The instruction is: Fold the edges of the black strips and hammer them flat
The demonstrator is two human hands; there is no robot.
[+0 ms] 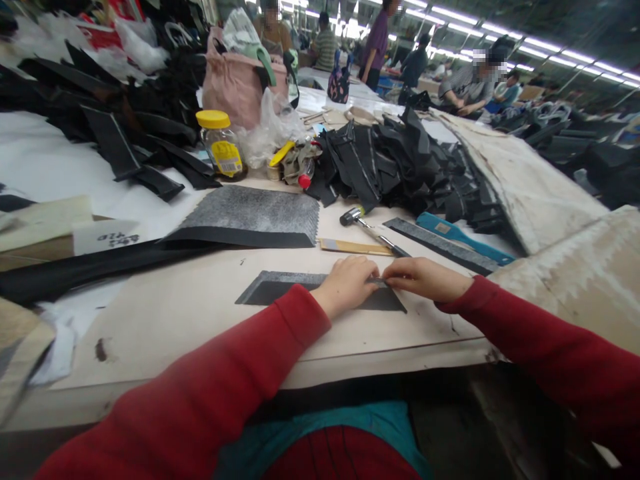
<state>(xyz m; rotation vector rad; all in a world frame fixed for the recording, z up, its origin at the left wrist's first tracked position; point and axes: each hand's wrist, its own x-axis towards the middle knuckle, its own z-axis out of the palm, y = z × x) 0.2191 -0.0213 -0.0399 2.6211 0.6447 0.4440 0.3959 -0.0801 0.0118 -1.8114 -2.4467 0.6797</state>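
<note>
On the pale work table [150, 333], a black fabric piece with grey lining [273, 291] lies flat under the half-closed left hand [345, 287], which presses it, while the right hand [425, 279], also curled, seems to pinch its pointed end with the fingertips, below a small hammer [354, 217].

This is a big factory workshop. Many workers [467, 87] are at long tables [175, 333] with piles of black cloth [400, 160].

A fabric piece [280, 291] is lying on the work table [175, 327], a hammer [360, 222] is lying behind it, a heap of fabric strips [400, 160] is sitting beyond that, and a jar [220, 147] is standing left of the heap.
</note>
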